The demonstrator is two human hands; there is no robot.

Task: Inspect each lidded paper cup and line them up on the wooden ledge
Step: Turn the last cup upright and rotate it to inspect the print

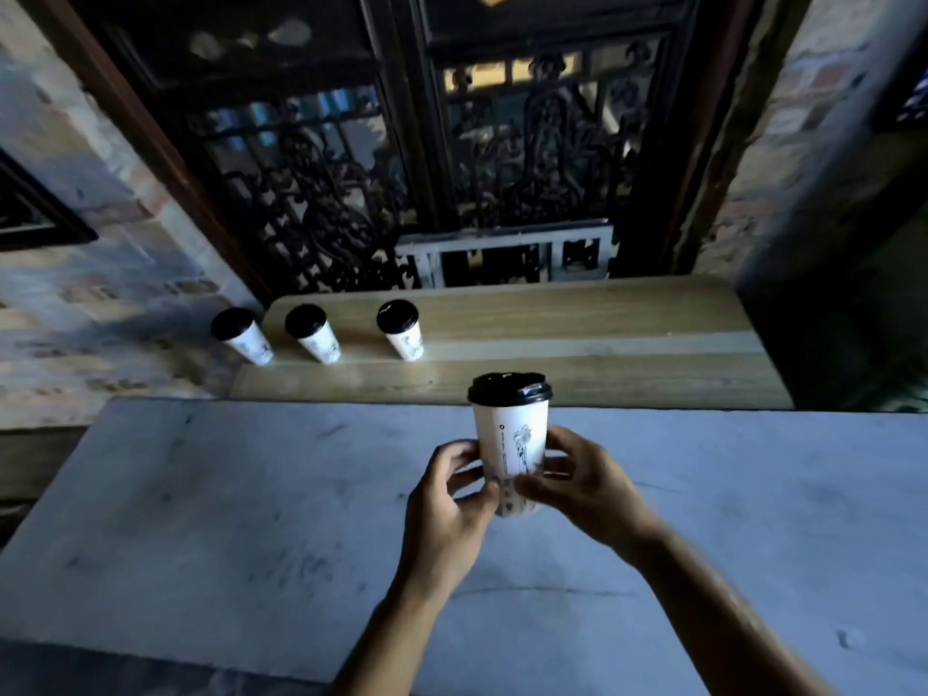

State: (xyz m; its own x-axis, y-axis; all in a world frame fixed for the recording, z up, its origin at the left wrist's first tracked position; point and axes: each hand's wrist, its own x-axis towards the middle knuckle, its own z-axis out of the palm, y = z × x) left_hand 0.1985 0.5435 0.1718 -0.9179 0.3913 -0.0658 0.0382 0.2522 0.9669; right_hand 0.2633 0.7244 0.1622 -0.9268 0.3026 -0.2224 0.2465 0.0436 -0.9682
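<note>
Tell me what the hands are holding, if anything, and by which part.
Both hands, left hand and right hand, hold one lidded paper cup upright by its lower body, near the base.

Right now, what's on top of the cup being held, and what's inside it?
A black lid sits on the held cup, gripped low by the left hand and right hand. The lid covers the inside, so its contents cannot be seen.

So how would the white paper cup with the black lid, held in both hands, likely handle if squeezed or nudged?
The white paper cup with the black lid probably dents under a hard squeeze, since its wall is thin paper. Tall and narrow-based, it may tip if nudged. The left hand and right hand grip low, so it seems light; contents unseen.
</note>
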